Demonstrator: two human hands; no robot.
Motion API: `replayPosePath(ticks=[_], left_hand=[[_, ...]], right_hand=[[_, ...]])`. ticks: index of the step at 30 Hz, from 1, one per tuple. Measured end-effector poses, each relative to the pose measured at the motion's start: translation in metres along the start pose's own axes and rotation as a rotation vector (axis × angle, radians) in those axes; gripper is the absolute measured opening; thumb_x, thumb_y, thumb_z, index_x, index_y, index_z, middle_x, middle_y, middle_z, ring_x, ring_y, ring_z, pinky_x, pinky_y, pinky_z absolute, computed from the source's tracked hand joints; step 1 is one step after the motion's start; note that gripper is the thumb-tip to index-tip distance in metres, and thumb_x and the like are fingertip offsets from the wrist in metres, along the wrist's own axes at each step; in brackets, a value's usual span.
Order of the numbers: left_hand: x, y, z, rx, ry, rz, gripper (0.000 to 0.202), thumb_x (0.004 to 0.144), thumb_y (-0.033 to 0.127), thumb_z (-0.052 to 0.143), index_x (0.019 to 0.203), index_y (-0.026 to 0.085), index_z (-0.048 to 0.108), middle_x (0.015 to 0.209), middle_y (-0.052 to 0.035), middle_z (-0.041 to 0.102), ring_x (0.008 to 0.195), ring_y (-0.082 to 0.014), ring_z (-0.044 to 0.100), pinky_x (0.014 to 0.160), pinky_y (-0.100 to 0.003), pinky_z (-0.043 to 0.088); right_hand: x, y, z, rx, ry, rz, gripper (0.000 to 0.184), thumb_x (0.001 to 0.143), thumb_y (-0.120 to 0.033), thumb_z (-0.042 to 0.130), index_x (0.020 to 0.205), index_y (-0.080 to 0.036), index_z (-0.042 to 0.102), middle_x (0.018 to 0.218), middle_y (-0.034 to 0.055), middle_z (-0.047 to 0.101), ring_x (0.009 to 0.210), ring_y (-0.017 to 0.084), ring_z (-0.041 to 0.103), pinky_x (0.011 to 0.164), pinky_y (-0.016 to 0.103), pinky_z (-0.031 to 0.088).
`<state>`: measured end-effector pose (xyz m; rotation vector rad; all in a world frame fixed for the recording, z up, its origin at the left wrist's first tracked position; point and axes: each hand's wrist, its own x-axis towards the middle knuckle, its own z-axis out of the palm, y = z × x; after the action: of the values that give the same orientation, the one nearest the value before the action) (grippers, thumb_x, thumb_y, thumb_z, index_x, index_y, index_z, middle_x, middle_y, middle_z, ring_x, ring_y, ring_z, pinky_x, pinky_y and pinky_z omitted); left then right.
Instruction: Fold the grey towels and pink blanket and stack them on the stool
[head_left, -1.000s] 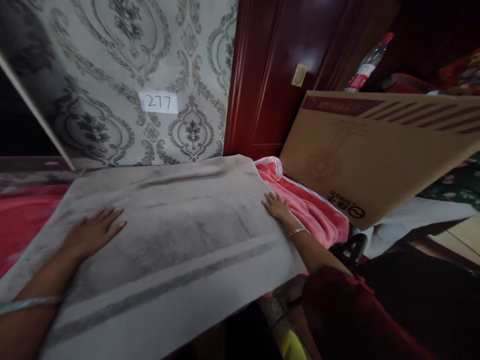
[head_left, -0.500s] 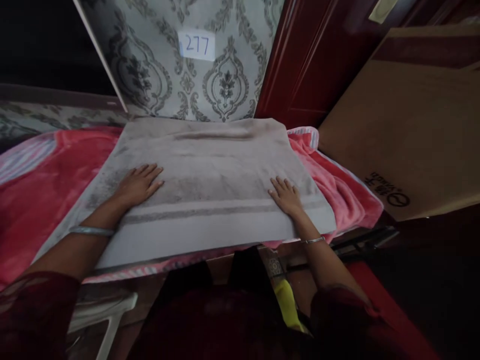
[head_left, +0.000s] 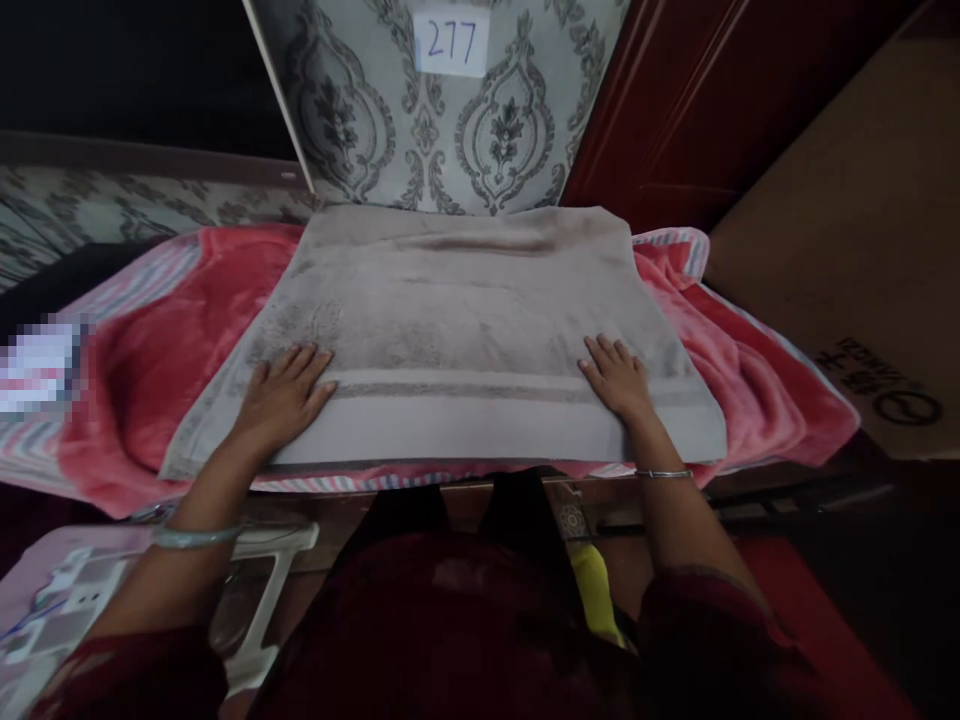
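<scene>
A grey towel (head_left: 450,320) lies spread out, with a raised wrinkle near its far edge and a paler band along the near one. Flat on its left side rests my left hand (head_left: 283,398), fingers apart. My right hand (head_left: 616,375) also lies flat, pressing the towel's right side near the pale band, its fingers spread. Neither hand grasps anything. Beneath the towel is a pink-red plush blanket (head_left: 232,290) with a striped border, showing on both sides and along the front.
Behind stands a patterned wall (head_left: 424,130) with a paper marked 277 (head_left: 451,40). A dark screen (head_left: 142,80) is at the back left, a large cardboard box (head_left: 862,250) at the right. A white plastic frame (head_left: 262,600) and a yellow item (head_left: 596,590) are below.
My view has shifted left, so the scene sits farther right. Both hands stay flat on the towel and are nearer its front edge, the left more clearly.
</scene>
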<state>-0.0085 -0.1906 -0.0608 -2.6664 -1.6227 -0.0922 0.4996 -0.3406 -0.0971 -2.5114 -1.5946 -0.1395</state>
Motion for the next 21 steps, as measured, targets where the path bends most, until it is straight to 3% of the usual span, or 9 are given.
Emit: replayPosePath(ticks=[5, 15, 21], left_hand=[[-0.023, -0.005, -0.001, 0.004, 0.080, -0.111, 0.064, 0.102, 0.046, 0.028, 0.159, 0.020, 0.041, 0.168, -0.0097, 0.031, 0.156, -0.0360, 0.025, 0.123, -0.060, 0.025], [-0.026, -0.002, 0.003, 0.005, 0.118, -0.141, 0.060, 0.103, 0.046, 0.035, 0.156, 0.022, 0.046, 0.164, -0.0101, 0.040, 0.154, -0.0360, 0.030, 0.122, -0.060, 0.028], [-0.050, -0.019, 0.011, -0.023, 0.163, -0.020, 0.062, 0.103, 0.051, 0.035, 0.154, 0.018, 0.049, 0.163, -0.0126, 0.041, 0.153, -0.0343, 0.034, 0.124, -0.057, 0.028]], right_hand=[[0.000, 0.004, 0.005, 0.025, 0.035, -0.022, 0.063, 0.104, -0.056, 0.024, 0.159, -0.030, 0.042, 0.165, 0.0063, 0.040, 0.151, 0.035, 0.034, 0.117, 0.064, 0.032], [0.000, 0.002, 0.008, -0.003, 0.008, -0.014, 0.064, 0.104, -0.053, 0.023, 0.157, -0.026, 0.046, 0.165, 0.0068, 0.040, 0.152, 0.033, 0.035, 0.118, 0.060, 0.035], [-0.024, 0.016, 0.016, 0.022, 0.065, -0.098, 0.064, 0.103, -0.050, 0.024, 0.153, -0.021, 0.051, 0.158, 0.0110, 0.049, 0.147, 0.035, 0.042, 0.113, 0.060, 0.042]])
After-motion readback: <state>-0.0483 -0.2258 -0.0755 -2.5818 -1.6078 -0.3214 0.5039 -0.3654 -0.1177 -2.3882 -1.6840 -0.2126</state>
